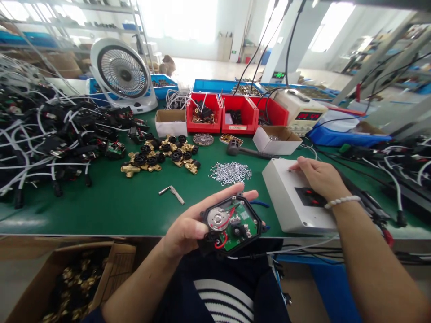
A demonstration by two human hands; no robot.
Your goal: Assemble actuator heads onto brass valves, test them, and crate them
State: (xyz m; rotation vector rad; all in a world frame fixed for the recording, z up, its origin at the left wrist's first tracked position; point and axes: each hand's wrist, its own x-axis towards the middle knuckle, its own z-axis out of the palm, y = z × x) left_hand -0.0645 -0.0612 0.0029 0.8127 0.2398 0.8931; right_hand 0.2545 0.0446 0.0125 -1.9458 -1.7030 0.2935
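Note:
My left hand is closed around the edge of an open black plastic housing, thumb on its near left side. Inside it sit a green circuit board, a round metal motor and red wires. A white cable leaves its lower edge. My right hand, with fingers bent together, rests on top of a light grey box. Its fingertips pinch a small metal switch on the box, partly hidden by the fingers. Black and red terminals show on the box below the palm.
Metal clips lie piled beyond the housing, near a bent metal tool. Brass valve bodies and heaped cabled units fill the left. Red bins, a fan and a power supply stand behind.

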